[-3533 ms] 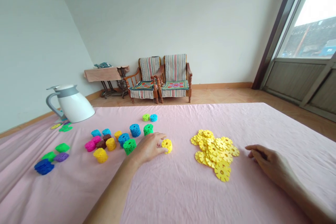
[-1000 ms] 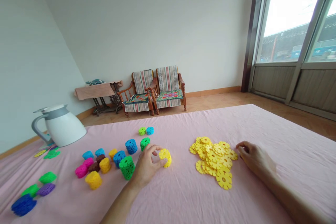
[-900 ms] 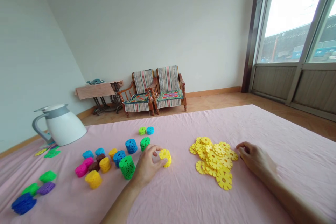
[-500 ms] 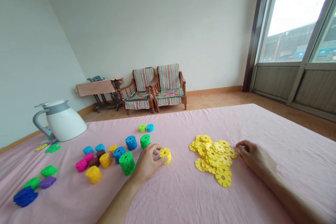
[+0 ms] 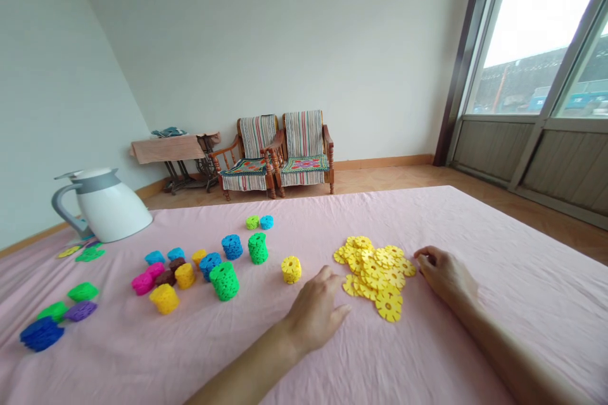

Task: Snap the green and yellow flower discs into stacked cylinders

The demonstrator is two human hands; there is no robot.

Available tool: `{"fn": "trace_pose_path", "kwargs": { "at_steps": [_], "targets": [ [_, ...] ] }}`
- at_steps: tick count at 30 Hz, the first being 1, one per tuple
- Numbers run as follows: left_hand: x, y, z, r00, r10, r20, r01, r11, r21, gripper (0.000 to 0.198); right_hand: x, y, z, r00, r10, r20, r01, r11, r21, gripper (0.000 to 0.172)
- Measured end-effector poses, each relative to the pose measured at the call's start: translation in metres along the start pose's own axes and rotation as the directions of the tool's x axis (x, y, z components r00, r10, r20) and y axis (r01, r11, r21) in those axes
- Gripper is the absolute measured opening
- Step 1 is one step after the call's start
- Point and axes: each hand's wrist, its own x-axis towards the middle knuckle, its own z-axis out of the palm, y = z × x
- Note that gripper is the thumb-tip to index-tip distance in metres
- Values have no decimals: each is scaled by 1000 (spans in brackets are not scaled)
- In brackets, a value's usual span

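My left hand [image 5: 317, 310] is over the pink cloth with its thumb apart from its fingers and nothing visible in it. Its fingertips come close to the left side of a loose pile of yellow notched plastic discs [image 5: 376, 269]. A short stack of yellow discs [image 5: 291, 270] stands alone just beyond that hand, on its left. On the other side of the pile rests my right hand [image 5: 445, 273], loosely curled, fingertips beside the outermost discs. No disc shows in it, though its palm side is hidden.
Left of the yellow stack stand green stacks [image 5: 225, 281], blue stacks [image 5: 232, 247] and several other coloured ones. A dark blue stack [image 5: 42, 334] is at the far left. Behind it stands a white jug [image 5: 114, 209]. Two wooden chairs [image 5: 304, 164] are beyond the pink-covered surface [image 5: 427, 215].
My left hand has let go of the yellow disc stack and moved right toward the pile. The stack stays on the cloth. My right hand remains beside the pile; the view has shifted slightly.
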Motion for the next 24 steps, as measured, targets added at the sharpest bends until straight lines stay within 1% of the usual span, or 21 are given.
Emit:
{"fn": "trace_pose_path", "kwargs": {
  "at_steps": [3,5,8,11,13,15,18,21,24],
  "targets": [
    [16,-1,8,1000,-9,-9,10,999,46,40,1,0,-1,1000,-6,10,6,1000,-11,28],
    [25,-3,10,1000,-16,-11,17,997,75,37,0,-1,-2,1000,-2,17,2,1000,-16,27],
    [35,-4,13,1000,-23,2,22,992,121,26,-2,-4,-4,1000,5,26,-5,1000,-13,27],
    [38,-3,16,1000,-26,-13,28,990,137,21,-3,-5,-5,1000,5,22,-5,1000,-8,27],
    [36,-2,16,999,-33,-31,37,990,138,23,-3,-5,-5,1000,5,21,-5,1000,-10,27],
    [32,-2,13,998,-33,-44,39,989,146,24,-3,-5,-5,1000,3,26,-3,1000,-8,27],
    [22,-4,-5,996,-32,-87,46,984,171,20,-3,-5,-5,1000,-2,25,2,1000,-8,26],
    [13,-11,-37,979,-63,-193,98,978,181,19,-3,-5,-4,1000,-3,15,3,1000,-13,26],
    [7,-25,-68,949,-118,-291,175,969,176,21,-3,-4,-3,1000,-16,0,16,1000,-7,26]
  ]
}}
